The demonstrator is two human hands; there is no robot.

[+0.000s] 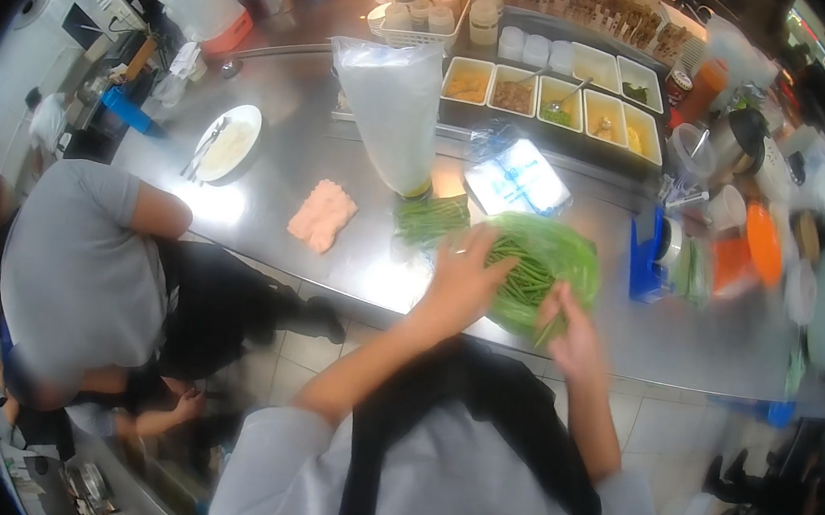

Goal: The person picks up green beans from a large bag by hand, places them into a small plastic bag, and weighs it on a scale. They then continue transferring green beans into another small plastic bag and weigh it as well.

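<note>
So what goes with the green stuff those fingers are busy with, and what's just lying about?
Seems part of the job:
green bag
green stalks in it
green bunch beside it

Probably just lying about:
pink thing, perhaps a cloth
white plate
white packet with blue marks

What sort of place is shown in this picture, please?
It looks like a commercial kitchen, perhaps in a restaurant. The signs are the long metal counter, the white containers of food, some with spoons in them, and the long green vegetables being handled.
</note>
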